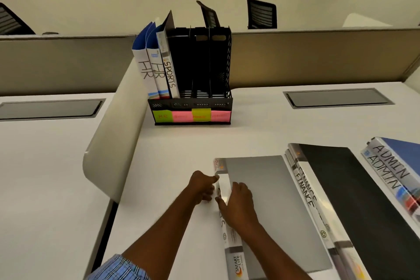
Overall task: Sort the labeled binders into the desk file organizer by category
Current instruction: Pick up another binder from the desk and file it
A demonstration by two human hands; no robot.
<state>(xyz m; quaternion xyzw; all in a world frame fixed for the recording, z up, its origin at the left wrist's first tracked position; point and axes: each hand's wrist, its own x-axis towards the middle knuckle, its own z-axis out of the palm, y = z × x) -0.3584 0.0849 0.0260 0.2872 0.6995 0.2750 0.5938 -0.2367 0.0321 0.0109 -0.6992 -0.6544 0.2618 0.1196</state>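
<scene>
I pinch the spine of the grey binder (268,200) with my left hand (202,185) and clasp it with my right hand (238,203); it lies flat on the desk (170,148), gripped there, I judge, to stand it upright in the organizer (227,63), well apart

- Left hand (203,185), just below the middle of the frame, has its fingers curled and pinches the spine edge of the grey binder (272,200) from the left.
- Right hand (238,202) lies just beside it, palm down on the cover, thumb hooked round the same spine.
- Both forearms are bare and rise from the bottom edge, converging.
- A blue checked sleeve (118,268) shows at the lower left.
</scene>
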